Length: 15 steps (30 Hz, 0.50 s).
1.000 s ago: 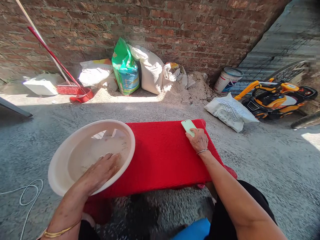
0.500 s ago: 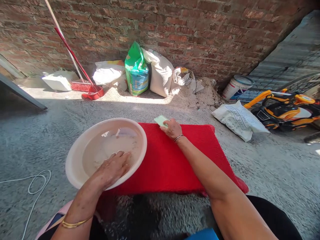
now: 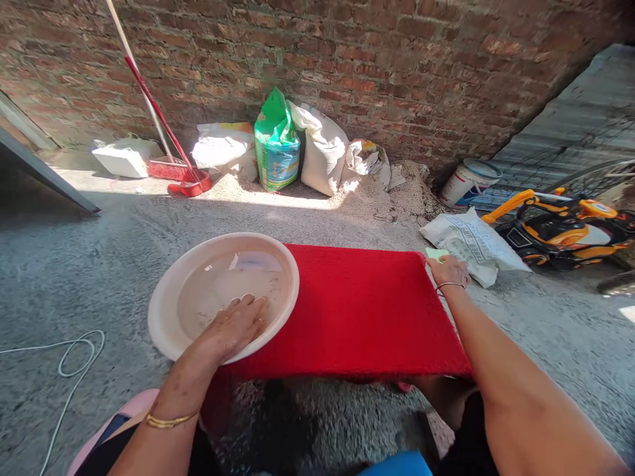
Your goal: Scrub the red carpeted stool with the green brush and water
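Red fibre mat: the pale green soap bar, clamped under the right hand at its right corner (centre-right of frame), could be dropped off, while the water-filled white plastic basin, overhanging lower left and pressed by the flat, spread left hand, could be tipped.

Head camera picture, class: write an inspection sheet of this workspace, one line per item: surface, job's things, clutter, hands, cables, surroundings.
Surface: red mat on a rough concrete floor.
Job's things: white basin holding cloudy water, partly on the mat; green block at the mat's far right corner.
Clutter: sacks, bucket, brooms, toy digger.
Hands: left hand rests flat inside the basin; right hand grips the block.
Cables: white cord looped on the floor, left.
Surroundings: brick wall behind; strong sunlight at its base.
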Available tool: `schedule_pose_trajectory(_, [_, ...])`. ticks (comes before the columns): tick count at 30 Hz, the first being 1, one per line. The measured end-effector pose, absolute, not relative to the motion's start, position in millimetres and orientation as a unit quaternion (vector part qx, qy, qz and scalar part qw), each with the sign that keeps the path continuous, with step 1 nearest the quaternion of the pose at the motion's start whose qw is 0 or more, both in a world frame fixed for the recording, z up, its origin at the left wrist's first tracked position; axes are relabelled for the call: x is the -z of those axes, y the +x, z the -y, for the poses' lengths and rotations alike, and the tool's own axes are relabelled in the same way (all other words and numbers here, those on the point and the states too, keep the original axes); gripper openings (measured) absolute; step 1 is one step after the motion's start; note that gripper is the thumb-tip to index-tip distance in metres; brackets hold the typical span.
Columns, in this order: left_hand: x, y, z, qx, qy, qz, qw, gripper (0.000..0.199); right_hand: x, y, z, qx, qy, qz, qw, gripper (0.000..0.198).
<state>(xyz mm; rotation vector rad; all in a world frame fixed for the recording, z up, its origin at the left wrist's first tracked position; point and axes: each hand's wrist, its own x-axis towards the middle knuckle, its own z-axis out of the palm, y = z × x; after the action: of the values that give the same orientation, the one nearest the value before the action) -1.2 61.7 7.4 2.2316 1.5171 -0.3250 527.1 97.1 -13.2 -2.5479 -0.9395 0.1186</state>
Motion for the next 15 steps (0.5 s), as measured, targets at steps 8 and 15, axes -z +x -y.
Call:
schedule_pose_trajectory(8, [-7.7, 0.1, -60.8, 0.098, 0.804, -0.548, 0.208, 0.046, 44.5, 360.1, -112.6, -0.086, -0.789, 0.547, 0.265, 0.04])
schedule_pose_trajectory(15, [-7.7, 1.0, -59.9, 0.093, 0.809, -0.543, 0.203, 0.046, 45.9, 234.3, -103.5, -0.069, -0.686, 0.71, 0.144, 0.039])
